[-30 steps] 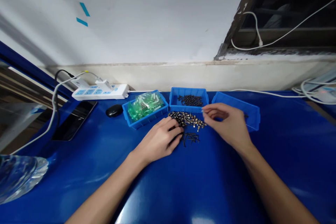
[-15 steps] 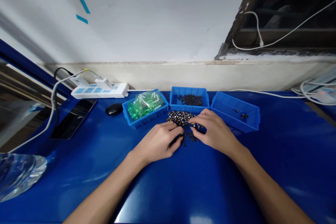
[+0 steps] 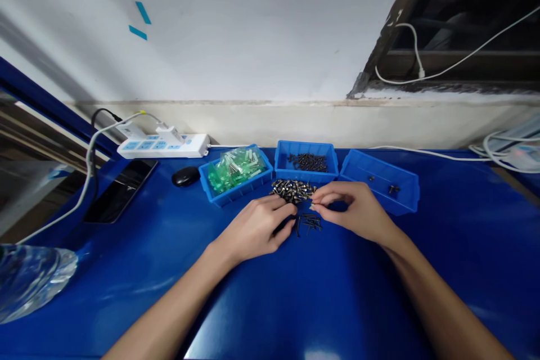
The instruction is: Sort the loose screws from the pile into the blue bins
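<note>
A heap of small screws [image 3: 291, 190] with shiny tips and dark parts lies on the blue table in front of the bins. My left hand [image 3: 264, 225] is curled at the heap's near left edge; what its fingertips hold, if anything, is hidden. At the heap's right side my right hand [image 3: 352, 208] pinches a small screw [image 3: 312, 206] between thumb and fingers. Between the hands lies a loose group of thin black screws [image 3: 311, 221]. Behind the heap, a blue bin [image 3: 306, 176] contains many dark screws. Several small dark pieces lie in the right bin [image 3: 363, 183].
To the left, another blue bin [image 3: 242, 194] holds green and clear plastic bags of parts. A black mouse [image 3: 185, 176], a phone [image 3: 120, 191] and a white power strip [image 3: 164, 147] lie farther left. A clear water container [image 3: 36, 281] stands at the left edge.
My right hand has drawn slightly right from the heap, its fingers closing into a pinch. Loose pieces by its fingertips no longer show there. My left hand has hardly moved.
</note>
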Demonstrator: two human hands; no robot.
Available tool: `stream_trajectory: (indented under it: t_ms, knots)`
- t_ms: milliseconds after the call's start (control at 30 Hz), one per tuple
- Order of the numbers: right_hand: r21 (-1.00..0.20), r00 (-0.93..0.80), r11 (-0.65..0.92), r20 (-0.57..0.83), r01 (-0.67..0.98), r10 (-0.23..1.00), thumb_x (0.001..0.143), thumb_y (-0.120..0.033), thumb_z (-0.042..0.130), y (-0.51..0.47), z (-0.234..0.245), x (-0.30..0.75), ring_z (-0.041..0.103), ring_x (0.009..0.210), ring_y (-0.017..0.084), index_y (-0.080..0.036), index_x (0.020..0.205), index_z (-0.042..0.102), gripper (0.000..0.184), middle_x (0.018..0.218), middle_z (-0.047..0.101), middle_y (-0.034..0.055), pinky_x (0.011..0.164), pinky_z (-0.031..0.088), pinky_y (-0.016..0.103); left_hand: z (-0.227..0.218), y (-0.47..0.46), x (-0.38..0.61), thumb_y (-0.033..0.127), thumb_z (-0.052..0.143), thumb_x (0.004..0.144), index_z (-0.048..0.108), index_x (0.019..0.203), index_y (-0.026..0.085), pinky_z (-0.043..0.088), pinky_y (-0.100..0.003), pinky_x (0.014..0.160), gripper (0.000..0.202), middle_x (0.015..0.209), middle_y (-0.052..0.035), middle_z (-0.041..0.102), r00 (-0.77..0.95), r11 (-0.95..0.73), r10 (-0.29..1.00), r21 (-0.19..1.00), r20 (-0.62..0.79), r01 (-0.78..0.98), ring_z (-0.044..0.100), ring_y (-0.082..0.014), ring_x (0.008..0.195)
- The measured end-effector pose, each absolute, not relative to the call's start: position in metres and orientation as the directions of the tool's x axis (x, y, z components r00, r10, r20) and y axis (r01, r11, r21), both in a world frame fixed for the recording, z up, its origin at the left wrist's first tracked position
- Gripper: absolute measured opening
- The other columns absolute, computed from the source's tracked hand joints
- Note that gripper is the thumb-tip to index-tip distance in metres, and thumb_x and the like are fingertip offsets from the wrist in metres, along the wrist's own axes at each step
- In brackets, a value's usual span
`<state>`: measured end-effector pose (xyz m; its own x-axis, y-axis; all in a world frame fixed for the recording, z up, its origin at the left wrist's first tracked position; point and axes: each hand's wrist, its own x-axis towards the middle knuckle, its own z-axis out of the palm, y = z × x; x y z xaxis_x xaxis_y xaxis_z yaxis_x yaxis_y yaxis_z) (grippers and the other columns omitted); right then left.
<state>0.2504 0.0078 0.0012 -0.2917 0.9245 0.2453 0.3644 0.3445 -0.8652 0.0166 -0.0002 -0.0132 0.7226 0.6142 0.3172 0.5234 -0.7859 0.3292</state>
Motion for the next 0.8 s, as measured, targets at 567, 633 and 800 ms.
stream_trajectory:
  t_ms: [567, 633, 800]
  knots:
    - [-0.938, 0.179, 0.302, 0.331, 0.172, 0.926, 0.081, -0.027, 0.078, 0.017, -0.004, 0.238, 0.078, 0.105, 0.026, -0.021, 0.119, 0.074, 0.039, 0.128, 0.074, 0.01, 0.097, 0.064, 0.04, -0.01, -0.002, 0.017, 0.023, 0.062, 0.094, 0.064, 0.105, 0.016, 0.049, -0.03, 0.066, 0.013, 0.089, -0.0049, 0.065, 0.748, -0.776, 0.612, 0.377, 0.256, 0.506, 0.064, -0.0196, 0.075]
    - [-0.914, 0.134, 0.33, 0.367, 0.235, 0.92, 0.084, -0.026, 0.074, 0.015, -0.005, 0.239, 0.077, 0.108, 0.026, -0.021, 0.125, 0.07, 0.041, 0.138, 0.069, 0.011, 0.098, 0.064, 0.04, -0.011, -0.004, 0.018, 0.022, 0.063, 0.093, 0.064, 0.107, 0.016, 0.048, -0.03, 0.064, 0.015, 0.091, -0.0051, 0.065, 0.741, -0.767, 0.622, 0.387, 0.252, 0.512, 0.064, -0.0193, 0.074]
    - [-0.818, -0.002, 0.412, 0.449, 0.402, 0.894, 0.089, -0.024, 0.067, 0.011, 0.001, 0.248, 0.079, 0.098, 0.022, -0.019, 0.118, 0.072, 0.03, 0.116, 0.078, 0.0095, 0.09, 0.065, 0.036, -0.014, -0.006, 0.021, 0.03, 0.065, 0.096, 0.062, 0.107, 0.016, 0.047, -0.029, 0.062, 0.018, 0.09, -0.0041, 0.065, 0.716, -0.74, 0.653, 0.411, 0.247, 0.533, 0.064, -0.019, 0.073]
